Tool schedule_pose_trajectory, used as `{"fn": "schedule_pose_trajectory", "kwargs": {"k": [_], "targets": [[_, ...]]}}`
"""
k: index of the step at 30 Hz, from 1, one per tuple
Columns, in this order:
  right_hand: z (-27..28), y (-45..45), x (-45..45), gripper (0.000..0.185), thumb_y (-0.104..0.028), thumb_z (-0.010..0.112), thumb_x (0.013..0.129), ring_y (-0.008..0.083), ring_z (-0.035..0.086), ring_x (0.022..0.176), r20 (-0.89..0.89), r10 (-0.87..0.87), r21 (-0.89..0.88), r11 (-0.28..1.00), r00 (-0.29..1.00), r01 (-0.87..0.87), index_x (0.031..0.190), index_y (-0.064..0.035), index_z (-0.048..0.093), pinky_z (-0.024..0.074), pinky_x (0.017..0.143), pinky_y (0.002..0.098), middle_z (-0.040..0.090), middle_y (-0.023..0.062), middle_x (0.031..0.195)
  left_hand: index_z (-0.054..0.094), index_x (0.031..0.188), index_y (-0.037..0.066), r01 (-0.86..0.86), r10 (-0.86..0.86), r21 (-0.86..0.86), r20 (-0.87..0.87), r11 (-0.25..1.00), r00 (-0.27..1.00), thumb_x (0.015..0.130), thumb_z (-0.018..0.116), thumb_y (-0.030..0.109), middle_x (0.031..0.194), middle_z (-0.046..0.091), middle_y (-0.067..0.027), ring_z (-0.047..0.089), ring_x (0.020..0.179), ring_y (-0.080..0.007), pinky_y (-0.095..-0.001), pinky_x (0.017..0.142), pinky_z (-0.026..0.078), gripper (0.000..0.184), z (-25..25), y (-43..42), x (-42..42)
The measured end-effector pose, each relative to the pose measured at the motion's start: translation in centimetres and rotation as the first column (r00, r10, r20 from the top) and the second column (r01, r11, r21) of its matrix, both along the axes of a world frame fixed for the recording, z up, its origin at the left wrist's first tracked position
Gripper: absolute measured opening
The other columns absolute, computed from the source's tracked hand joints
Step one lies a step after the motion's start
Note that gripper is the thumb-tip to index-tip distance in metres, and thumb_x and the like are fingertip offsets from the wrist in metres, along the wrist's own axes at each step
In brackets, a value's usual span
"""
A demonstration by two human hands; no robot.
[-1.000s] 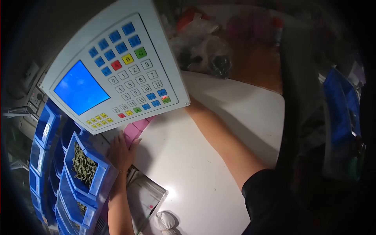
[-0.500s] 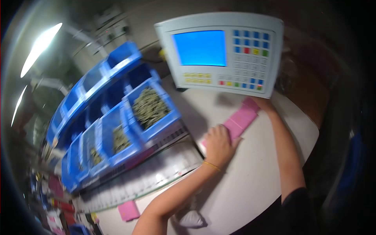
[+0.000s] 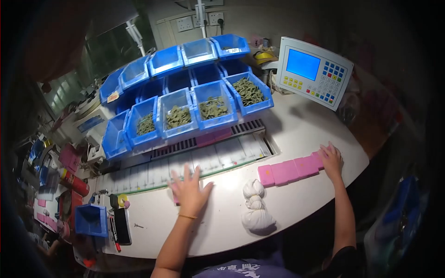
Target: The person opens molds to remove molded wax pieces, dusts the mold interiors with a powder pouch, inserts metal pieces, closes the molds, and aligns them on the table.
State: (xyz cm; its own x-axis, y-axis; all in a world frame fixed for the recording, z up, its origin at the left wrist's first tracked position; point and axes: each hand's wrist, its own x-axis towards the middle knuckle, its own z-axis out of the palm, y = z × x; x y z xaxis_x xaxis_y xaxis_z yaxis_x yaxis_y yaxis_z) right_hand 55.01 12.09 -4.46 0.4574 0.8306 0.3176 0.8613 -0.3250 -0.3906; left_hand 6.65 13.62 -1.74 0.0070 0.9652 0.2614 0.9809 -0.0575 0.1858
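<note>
Pink blocks (image 3: pixel 292 170) lie in a slanting row on the counter (image 3: pixel 218 236), the row ending under the fingers of the right hand (image 3: pixel 331 161). Nearest the body, both forearms reach forward, well apart; the left wrist wears a thin bracelet (image 3: pixel 187 216). A white cloth bundle (image 3: pixel 256 208) sits between the hands, closer to the body than either. Off to the left of the left hand are a blue tray (image 3: pixel 91 220) and a red pen (image 3: pixel 115 234).

The left hand (image 3: pixel 191 191) is palm down, its fingers spread wide and thumb held out toward the right. One more pink block (image 3: pixel 175 197) shows partly beneath its outer edge; whether they touch I cannot tell. The right hand bends over the row's far end, fingers lowered; whether it grips there is unclear.

Just beyond the left hand runs a lined white panel (image 3: pixel 222 162). Farther off stand blue bins (image 3: pixel 169 155), several with dried green leaves (image 3: pixel 214 109), and, beyond the right hand, a keypad with a lit screen (image 3: pixel 302 64).
</note>
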Motion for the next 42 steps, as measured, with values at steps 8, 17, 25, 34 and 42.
{"fn": "schedule_pose_trajectory", "kwargs": {"k": [8,17,25,34,42], "targets": [[1.6,-0.6,-10.3,0.064,-0.059,0.057,0.087,0.0425,0.019,0.144,-0.044,0.205,-0.292,0.933,0.978,-0.209,0.143,-0.0288,0.049,0.0156,0.117,0.0507,0.026,0.0129,0.158,0.055,0.135,0.015,0.089,-0.088,-0.006,0.106,0.996,0.991,0.086,0.062,0.048,0.147,0.042,-0.0163,0.027,0.136,-0.0497,-0.0594,0.108,0.022,0.059,-1.4,-9.4,-5.8],[2.3,2.2,-22.0,0.087,-0.060,0.068,0.079,0.0490,0.010,0.145,-0.310,0.619,-0.271,0.670,0.722,-0.691,0.148,-0.0159,0.040,0.0136,0.118,0.0531,0.018,0.0313,0.155,0.054,0.136,0.014,0.100,-0.097,-0.024,0.095,0.995,0.991,0.083,0.065,0.052,0.149,0.037,-0.0220,0.026,0.137,-0.0500,-0.0586,0.109,0.023,0.066,-1.6,-14.6,-7.3],[5.7,-4.1,-29.1,0.046,-0.032,0.066,0.087,0.0445,0.033,0.137,0.148,0.848,-0.031,0.519,0.510,-0.854,0.129,-0.0157,0.058,0.0357,0.106,0.0490,0.039,0.0195,0.148,0.056,0.136,0.012,0.220,-0.183,-0.106,0.284,0.970,0.941,0.070,0.082,0.042,0.156,0.025,-0.0219,0.018,0.140,-0.0534,-0.0592,0.113,0.020,0.077,0.1,-15.5,-10.1],[2.9,-6.4,-22.0,0.033,-0.015,0.063,0.085,0.0345,0.045,0.130,0.206,0.740,-0.189,0.672,0.640,-0.716,0.117,-0.0194,0.067,0.0322,0.109,0.0506,0.060,0.0061,0.132,0.041,0.147,0.015,0.096,-0.095,0.020,0.465,0.995,0.880,0.081,0.075,0.032,0.159,0.017,-0.0229,0.011,0.146,-0.0452,-0.0551,0.117,0.016,0.076,-1.6,-12.6,-15.7],[0.4,-1.2,-31.3,0.099,-0.063,0.069,0.074,0.0452,0.011,0.146,-0.006,0.679,-0.051,0.733,0.734,-0.679,0.154,-0.0198,0.027,0.0125,0.110,0.0678,0.017,0.0254,0.158,0.036,0.150,0.013,0.213,-0.185,-0.090,0.252,0.973,0.950,0.069,0.080,0.051,0.158,0.019,-0.0227,0.007,0.147,-0.0451,-0.0538,0.118,0.013,0.099,-1.3,-4.9,-16.2]]}}
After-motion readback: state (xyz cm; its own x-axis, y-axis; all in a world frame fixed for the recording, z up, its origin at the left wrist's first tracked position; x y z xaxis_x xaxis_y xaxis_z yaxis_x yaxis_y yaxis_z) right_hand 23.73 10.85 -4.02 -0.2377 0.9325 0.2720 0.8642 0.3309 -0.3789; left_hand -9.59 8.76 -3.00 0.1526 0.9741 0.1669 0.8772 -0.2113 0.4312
